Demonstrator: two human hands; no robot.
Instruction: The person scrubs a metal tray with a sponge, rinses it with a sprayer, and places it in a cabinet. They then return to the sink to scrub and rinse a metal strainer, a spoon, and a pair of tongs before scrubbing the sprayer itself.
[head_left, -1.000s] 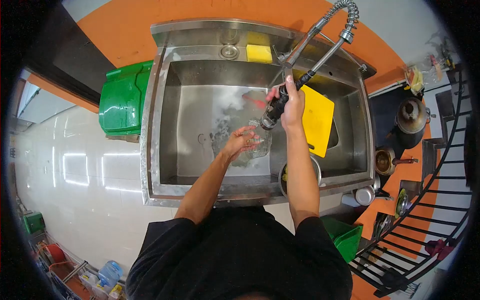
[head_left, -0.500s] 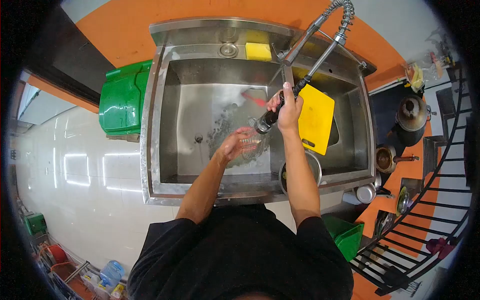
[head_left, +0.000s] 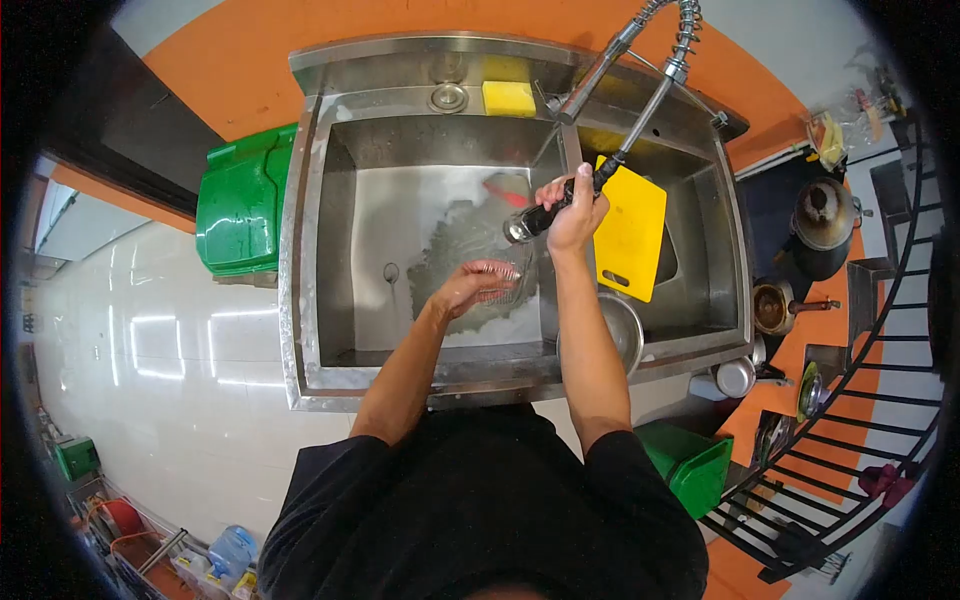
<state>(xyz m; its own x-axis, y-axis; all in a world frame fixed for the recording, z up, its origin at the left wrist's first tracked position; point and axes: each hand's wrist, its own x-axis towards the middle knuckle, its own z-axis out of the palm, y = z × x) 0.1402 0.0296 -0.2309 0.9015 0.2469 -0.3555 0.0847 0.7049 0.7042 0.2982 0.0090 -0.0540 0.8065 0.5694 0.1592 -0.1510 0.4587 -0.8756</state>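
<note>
My right hand (head_left: 573, 214) is wrapped around the black grip of a pull-down spray faucet (head_left: 540, 221), whose nozzle points down and left into the left basin. Below the nozzle, my left hand (head_left: 468, 288) hangs over the basin with fingers stretched out and slightly curved. Water streams across those fingers, and nothing solid shows in them. Under both hands, the steel sink (head_left: 380, 240) carries a patch of water and thin foam. A blurred red item (head_left: 507, 192) lies near the basin's far right corner.
A yellow cutting board (head_left: 630, 230) leans in the right basin. A steel bowl (head_left: 625, 330) sits by the divider, partly behind my right forearm. On the back ledge are a yellow sponge (head_left: 510, 98) and a drain strainer (head_left: 448, 97). A green bin (head_left: 245, 205) stands left.
The spray nozzle has shifted slightly up and left, away from my left hand. My left fingers have turned and lowered a little. The water patch has a different outline.
</note>
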